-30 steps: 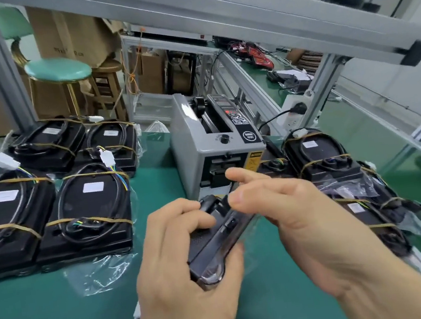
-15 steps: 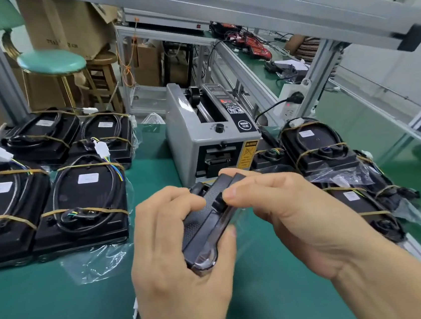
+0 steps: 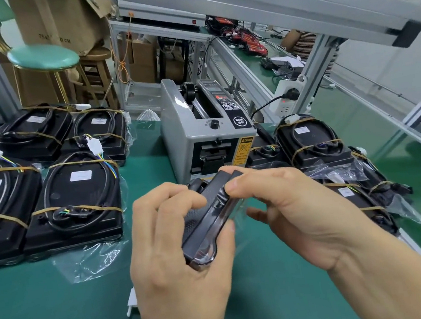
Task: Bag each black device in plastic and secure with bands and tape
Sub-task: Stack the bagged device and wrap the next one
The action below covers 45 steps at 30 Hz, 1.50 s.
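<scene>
**Head view: two hands hold a black device above a crowded green bench**

We see the left hand point(image 3: 177, 247) wrapped around a black device point(image 3: 206, 222), fingers curled over its far side and thumb against its near edge, holding it on edge above the green mat point(image 3: 51, 314) at the centre of the frame. The right hand point(image 3: 296, 212) pinches the device's upper end between thumb and forefinger. Clear plastic film point(image 3: 239, 237) shows faintly around the device; how far it covers we cannot tell.

Directly behind the hands, at twelve o'clock, a grey tape dispenser machine point(image 3: 201, 131) stands close. At nine to ten o'clock, four finished devices point(image 3: 77, 198) lie flat in two rows, each bagged and crossed by tan rubber bands. At two to three o'clock, a looser pile of banded devices point(image 3: 312, 142) crowds the mat's right edge, just beside the right hand. A small white connector point(image 3: 131, 300) lies on the mat at seven o'clock, beside the left wrist. A green stool point(image 3: 43, 57) and cardboard boxes point(image 3: 57, 19) stand at eleven o'clock, beyond the bench.
</scene>
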Each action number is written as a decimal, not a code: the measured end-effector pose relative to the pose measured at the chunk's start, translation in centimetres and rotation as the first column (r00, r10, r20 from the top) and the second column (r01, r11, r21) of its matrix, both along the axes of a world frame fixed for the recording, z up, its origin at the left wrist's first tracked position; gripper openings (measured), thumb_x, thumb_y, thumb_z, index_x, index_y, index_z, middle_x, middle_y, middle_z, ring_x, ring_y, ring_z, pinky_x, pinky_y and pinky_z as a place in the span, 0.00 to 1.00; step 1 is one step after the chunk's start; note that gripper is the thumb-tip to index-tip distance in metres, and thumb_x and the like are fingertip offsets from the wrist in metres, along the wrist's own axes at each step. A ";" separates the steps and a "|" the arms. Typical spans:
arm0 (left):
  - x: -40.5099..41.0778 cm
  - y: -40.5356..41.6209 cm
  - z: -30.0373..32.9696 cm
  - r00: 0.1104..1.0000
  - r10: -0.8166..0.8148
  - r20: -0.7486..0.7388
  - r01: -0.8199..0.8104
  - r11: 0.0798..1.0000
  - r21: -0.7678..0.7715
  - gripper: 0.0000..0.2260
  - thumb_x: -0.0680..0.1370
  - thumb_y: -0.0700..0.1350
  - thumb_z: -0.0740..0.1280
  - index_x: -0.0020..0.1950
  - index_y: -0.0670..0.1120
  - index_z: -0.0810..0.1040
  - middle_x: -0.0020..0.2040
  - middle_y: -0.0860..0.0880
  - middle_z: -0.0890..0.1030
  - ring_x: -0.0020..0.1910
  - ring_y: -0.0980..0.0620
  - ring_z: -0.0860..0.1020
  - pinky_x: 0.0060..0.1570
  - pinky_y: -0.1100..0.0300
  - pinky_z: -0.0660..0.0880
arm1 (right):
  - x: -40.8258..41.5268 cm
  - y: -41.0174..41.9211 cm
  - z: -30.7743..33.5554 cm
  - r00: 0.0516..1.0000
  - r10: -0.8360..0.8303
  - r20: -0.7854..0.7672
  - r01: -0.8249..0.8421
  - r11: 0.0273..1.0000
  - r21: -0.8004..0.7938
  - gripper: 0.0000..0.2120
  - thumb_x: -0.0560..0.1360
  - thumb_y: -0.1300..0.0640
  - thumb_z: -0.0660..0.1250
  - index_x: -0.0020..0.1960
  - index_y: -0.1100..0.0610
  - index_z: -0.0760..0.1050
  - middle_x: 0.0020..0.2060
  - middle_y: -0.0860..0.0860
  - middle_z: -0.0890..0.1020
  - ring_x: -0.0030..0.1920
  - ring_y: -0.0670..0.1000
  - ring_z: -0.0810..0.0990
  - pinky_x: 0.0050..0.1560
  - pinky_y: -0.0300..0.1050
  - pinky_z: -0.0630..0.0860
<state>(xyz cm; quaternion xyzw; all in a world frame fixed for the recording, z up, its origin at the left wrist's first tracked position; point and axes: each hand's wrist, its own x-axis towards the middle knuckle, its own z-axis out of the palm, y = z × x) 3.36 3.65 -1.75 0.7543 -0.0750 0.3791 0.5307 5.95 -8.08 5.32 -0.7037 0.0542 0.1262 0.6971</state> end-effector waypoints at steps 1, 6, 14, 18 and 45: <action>0.0 0.1 -0.3 1.000 0.012 0.008 -0.012 1.000 0.025 0.14 0.66 0.38 0.74 0.48 0.38 0.77 0.52 0.44 0.74 0.51 0.49 0.75 0.51 0.59 0.74 | 0.0 -0.1 0.0 1.000 -0.001 -0.005 0.001 1.000 -0.007 0.05 0.59 0.55 0.70 0.32 0.53 0.84 0.44 0.37 0.84 0.52 0.32 0.77 0.53 0.41 0.64; 0.2 -0.2 -0.3 1.000 0.026 0.017 -0.026 1.000 0.014 0.13 0.64 0.37 0.75 0.47 0.38 0.78 0.51 0.43 0.75 0.49 0.51 0.75 0.48 0.60 0.74 | 0.1 -0.1 0.1 0.999 -0.001 0.036 0.003 0.998 -0.068 0.03 0.61 0.63 0.75 0.31 0.56 0.83 0.42 0.44 0.85 0.53 0.31 0.76 0.52 0.38 0.65; 0.0 -0.2 -0.2 0.999 -0.022 0.031 0.021 1.000 0.008 0.16 0.65 0.38 0.75 0.49 0.49 0.74 0.51 0.45 0.73 0.50 0.60 0.73 0.49 0.66 0.72 | 0.1 0.4 0.1 0.993 -0.045 0.111 0.059 0.990 -0.128 0.06 0.61 0.62 0.70 0.26 0.55 0.81 0.37 0.46 0.84 0.57 0.33 0.75 0.67 0.49 0.68; 0.0 -0.2 -0.2 1.000 -0.016 0.022 0.016 1.000 0.007 0.15 0.66 0.39 0.74 0.49 0.51 0.76 0.53 0.47 0.72 0.48 0.55 0.75 0.47 0.65 0.74 | 0.0 0.5 0.0 0.988 -0.024 0.150 0.048 0.985 -0.163 0.07 0.62 0.62 0.70 0.26 0.55 0.80 0.35 0.46 0.83 0.57 0.34 0.75 0.63 0.43 0.69; -0.3 0.8 -0.5 0.998 -0.033 0.052 0.030 0.998 0.058 0.12 0.69 0.45 0.72 0.52 0.48 0.79 0.52 0.44 0.73 0.48 0.57 0.75 0.50 0.67 0.72 | 0.3 -0.8 -2.1 0.952 0.027 0.305 0.046 0.972 -0.230 0.06 0.72 0.59 0.72 0.47 0.52 0.78 0.41 0.44 0.81 0.44 0.42 0.77 0.52 0.38 0.73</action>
